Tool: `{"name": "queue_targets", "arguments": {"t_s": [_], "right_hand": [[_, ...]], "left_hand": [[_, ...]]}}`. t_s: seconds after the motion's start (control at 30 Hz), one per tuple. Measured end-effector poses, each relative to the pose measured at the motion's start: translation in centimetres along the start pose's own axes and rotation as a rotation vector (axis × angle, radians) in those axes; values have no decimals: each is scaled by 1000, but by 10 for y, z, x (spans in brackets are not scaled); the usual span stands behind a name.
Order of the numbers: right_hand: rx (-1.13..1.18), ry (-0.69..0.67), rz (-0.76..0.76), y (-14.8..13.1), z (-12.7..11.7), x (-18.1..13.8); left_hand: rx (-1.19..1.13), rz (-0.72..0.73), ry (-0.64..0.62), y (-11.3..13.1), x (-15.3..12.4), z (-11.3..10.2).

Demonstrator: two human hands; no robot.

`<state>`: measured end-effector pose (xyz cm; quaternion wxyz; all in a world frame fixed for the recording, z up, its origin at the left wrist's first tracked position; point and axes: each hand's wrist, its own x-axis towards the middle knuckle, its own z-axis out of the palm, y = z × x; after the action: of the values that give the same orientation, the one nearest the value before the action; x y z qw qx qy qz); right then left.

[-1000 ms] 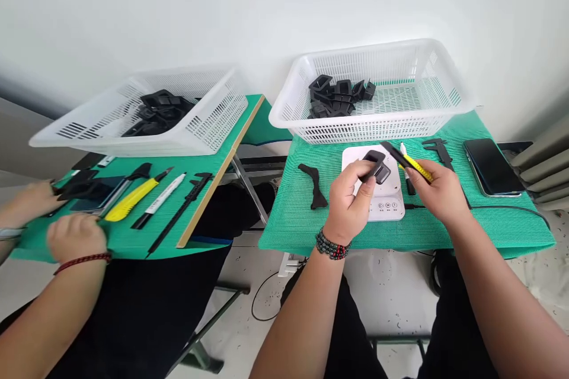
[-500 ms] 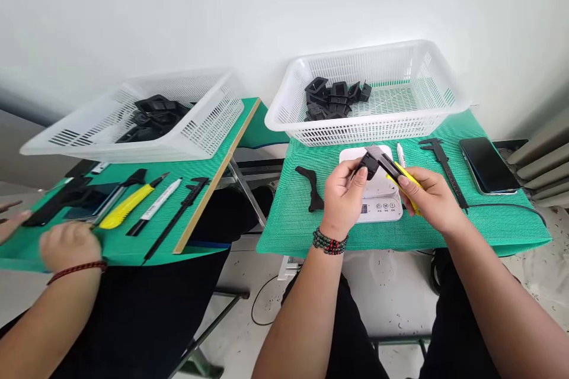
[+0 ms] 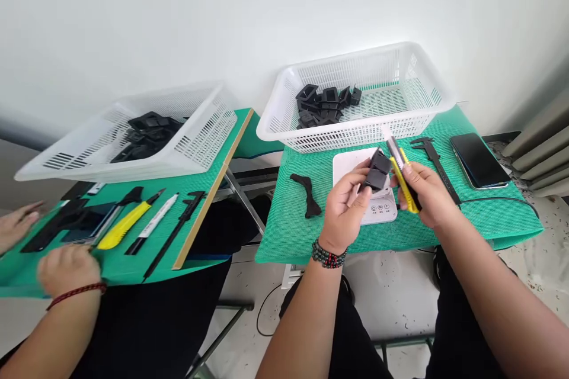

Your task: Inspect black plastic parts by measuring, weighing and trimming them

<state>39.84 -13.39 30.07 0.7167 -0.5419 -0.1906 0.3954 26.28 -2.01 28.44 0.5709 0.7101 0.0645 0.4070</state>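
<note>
Between the fingers and thumb of my left hand [image 3: 345, 213] is a small black plastic part [image 3: 377, 170] with box-like openings. My right hand [image 3: 424, 189] grips a yellow utility knife [image 3: 405, 182]; its blade points up and away, just right of the part and apart from it. Below both hands lies a white digital scale [image 3: 351, 163], partly hidden by my left hand and the part. A curved black piece [image 3: 307, 194] rests on the green mesh cloth [image 3: 288, 231], left of the scale.
Behind the scale stands a white basket [image 3: 355, 139] holding several black parts [image 3: 322, 108]. To the right lie black calipers [image 3: 438, 167], a phone [image 3: 480, 160] and a cable. At the left table, a co-worker's hands [image 3: 69, 269] are among tools near another basket [image 3: 186, 157].
The knife blade has come away from the black part and now points upward. My left hand has turned the part, showing its openings. The camera view has shifted slightly.
</note>
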Motion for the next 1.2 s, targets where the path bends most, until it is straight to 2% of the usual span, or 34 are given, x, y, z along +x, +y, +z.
{"name": "queue_targets", "arguments": {"t_s": [0.07, 0.17, 0.37, 0.5, 0.6, 0.7, 0.8, 0.93, 1.1, 1.2], "right_hand": [[106, 2, 51, 9, 14, -3], [176, 35, 32, 16, 23, -2], [-102, 57, -186, 8, 18, -3], [-159, -12, -168, 11, 19, -6], [-69, -64, -83, 15, 21, -6], [43, -47, -16, 15, 20, -4], [103, -5, -17, 13, 19, -3], [108, 0, -43, 10, 16, -2], [-109, 34, -111, 10, 12, -2], [-257, 1, -151, 15, 11, -1]], "left_hand": [[153, 29, -47, -1, 0, 4], [292, 35, -15, 0, 0, 9], [175, -68, 137, -5, 4, 12], [126, -110, 185, -7, 5, 11], [95, -77, 169, -6, 6, 11], [100, 21, 107, -4, 6, 11], [130, 92, 40, -5, 5, 10], [272, 110, 51, -8, 4, 8], [308, 55, 86, -8, 3, 11], [360, -10, 142, -7, 5, 13]]}}
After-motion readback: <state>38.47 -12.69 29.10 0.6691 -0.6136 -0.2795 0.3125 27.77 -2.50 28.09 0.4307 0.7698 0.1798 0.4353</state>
